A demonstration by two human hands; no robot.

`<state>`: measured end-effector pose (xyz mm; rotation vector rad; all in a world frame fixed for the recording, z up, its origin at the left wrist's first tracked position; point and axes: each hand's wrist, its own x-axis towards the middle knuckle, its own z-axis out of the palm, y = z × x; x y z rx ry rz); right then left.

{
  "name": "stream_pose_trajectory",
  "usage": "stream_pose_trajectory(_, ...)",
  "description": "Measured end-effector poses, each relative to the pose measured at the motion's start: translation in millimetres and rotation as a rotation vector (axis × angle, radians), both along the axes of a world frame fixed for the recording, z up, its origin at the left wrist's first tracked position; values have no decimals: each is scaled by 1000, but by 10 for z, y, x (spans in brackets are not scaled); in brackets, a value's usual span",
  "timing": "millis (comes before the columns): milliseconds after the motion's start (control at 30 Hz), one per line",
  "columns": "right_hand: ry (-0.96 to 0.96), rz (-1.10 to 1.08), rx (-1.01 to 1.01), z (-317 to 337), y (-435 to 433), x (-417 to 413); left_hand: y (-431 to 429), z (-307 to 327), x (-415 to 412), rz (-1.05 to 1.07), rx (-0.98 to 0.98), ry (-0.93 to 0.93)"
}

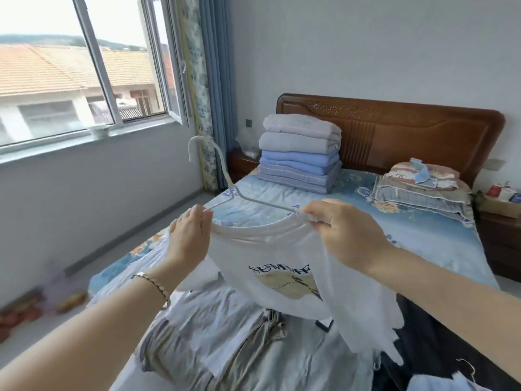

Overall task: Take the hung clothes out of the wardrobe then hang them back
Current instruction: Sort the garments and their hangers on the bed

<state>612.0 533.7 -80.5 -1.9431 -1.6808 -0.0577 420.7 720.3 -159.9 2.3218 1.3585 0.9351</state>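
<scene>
Home bedroom: bed (423,230), carved headboard (394,136).

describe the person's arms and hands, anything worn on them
Both forearms are bare, no sleeves in view. The left hand and right hand wear no gloves or visible rings. A thin beaded bracelet circles the left wrist; the right wrist is bare.

Both forearms are bare of sleeves; a thin beaded bracelet (153,285) circles the left wrist.
</scene>
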Motion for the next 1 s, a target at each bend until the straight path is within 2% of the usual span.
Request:
stream_pose_trajectory(100,168,122,-86,139,286,-588,198,80,-830,62,80,-18)
stream_pose_trajectory(200,302,268,-242,214,548,-1097,375,70,-1549,128,79,60)
stream_pose_trajectory(300,188,403,-470,172,840,-1503,515,70,-2004,172,70,108)
stream_pose_trajectory(367,165,467,-538,84,1072,-1725,644,67,-2182,202,76,125)
stream_pose_trajectory(500,335,528,-480,-323,1691,-1971,1064,-75,-2497,293,103,178)
stream_pose_trajectory(567,412,528,-431,-542,2025,-2058,1345,-180,-2595,333,111,262)
stream_pose_trajectory(667,568,519,-361,-850,2579,-2144,1808,-261,-2632,436,55,398)
stream_pose_trajectory(733,662,503,-324,-1003,2966,-2168,2136,-269,-2618,511,11,421)
stream_pose_trajectory(867,814,473,-274,-1186,3644,-2220,2740,-256,-2525,581,-92,257)
stream_pose_trajectory(1000,883,426,-285,-1557,4238,-2197,3357,-491,-2428,624,-207,70)
